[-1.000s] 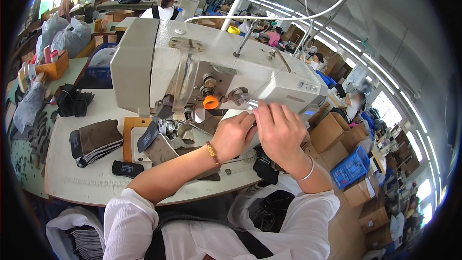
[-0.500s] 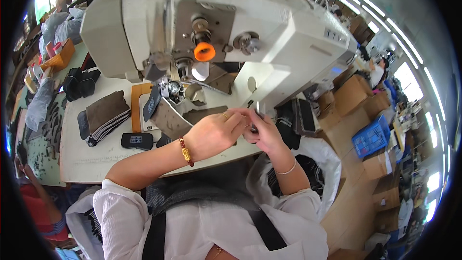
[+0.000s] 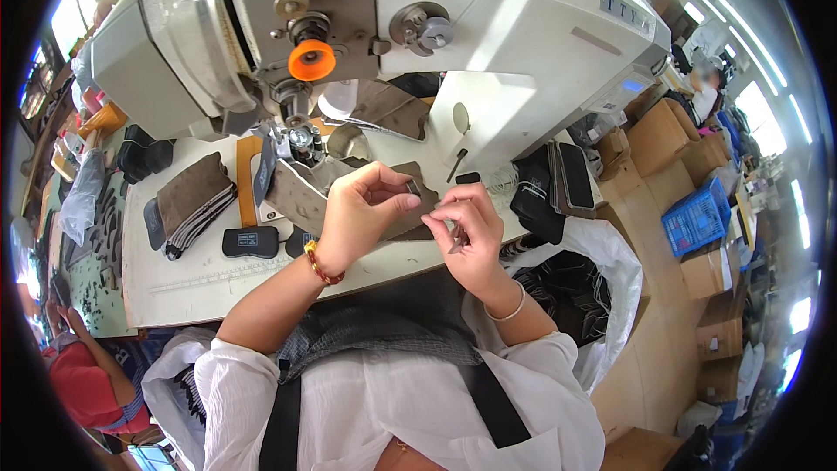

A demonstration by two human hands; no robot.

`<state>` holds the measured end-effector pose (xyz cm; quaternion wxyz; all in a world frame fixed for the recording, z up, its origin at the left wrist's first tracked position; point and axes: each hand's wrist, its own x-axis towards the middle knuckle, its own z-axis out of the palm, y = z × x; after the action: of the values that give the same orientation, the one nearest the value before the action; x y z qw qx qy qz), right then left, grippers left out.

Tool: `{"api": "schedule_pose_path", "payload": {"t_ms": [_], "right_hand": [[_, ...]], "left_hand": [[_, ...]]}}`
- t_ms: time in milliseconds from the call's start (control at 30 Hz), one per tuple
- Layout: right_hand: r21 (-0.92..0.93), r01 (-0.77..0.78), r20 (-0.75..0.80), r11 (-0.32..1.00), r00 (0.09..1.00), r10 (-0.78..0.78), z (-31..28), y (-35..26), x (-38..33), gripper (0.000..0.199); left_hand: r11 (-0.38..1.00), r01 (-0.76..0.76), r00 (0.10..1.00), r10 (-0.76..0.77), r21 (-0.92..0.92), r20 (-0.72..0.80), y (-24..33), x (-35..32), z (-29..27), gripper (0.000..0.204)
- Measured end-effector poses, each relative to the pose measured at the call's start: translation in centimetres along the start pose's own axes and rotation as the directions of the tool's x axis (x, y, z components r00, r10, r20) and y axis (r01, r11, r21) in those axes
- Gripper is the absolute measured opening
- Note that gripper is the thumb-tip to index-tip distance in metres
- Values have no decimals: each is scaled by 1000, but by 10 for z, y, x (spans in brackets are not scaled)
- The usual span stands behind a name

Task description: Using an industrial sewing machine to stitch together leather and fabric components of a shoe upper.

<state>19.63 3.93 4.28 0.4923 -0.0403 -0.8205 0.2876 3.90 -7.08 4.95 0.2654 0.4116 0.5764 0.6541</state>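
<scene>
Brown leather piece (image 3: 301, 201) lies under the sewing machine (image 3: 349, 26), just left of your hands. Left hand (image 3: 362, 214) pinches a small metal part (image 3: 412, 186); right hand (image 3: 466, 231) grips a thin tool (image 3: 457, 242) close by, for fine work. Since half a second ago: hands sit nearer you, closer together.

Sewing machine (image 3: 366, 44) close above both hands
</scene>
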Motion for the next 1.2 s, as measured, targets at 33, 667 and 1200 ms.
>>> {"api": "schedule_pose_path", "payload": {"t_ms": [33, 667, 1200], "right_hand": [[-11, 1, -8, 1000, 1000, -2, -1, 2, -1, 20], [380, -466, -197, 799, 803, 562, -56, 87, -52, 20], [467, -535, -3, 704, 795, 606, -33, 64, -53, 22]], "left_hand": [[984, 109, 994, -104, -142, 45, -1, 2, 2, 17], [176, -610, 777, 324, 773, 539, -85, 43, 79, 5], [259, -588, 808, 233, 766, 541, -92, 24, 93, 16]]}}
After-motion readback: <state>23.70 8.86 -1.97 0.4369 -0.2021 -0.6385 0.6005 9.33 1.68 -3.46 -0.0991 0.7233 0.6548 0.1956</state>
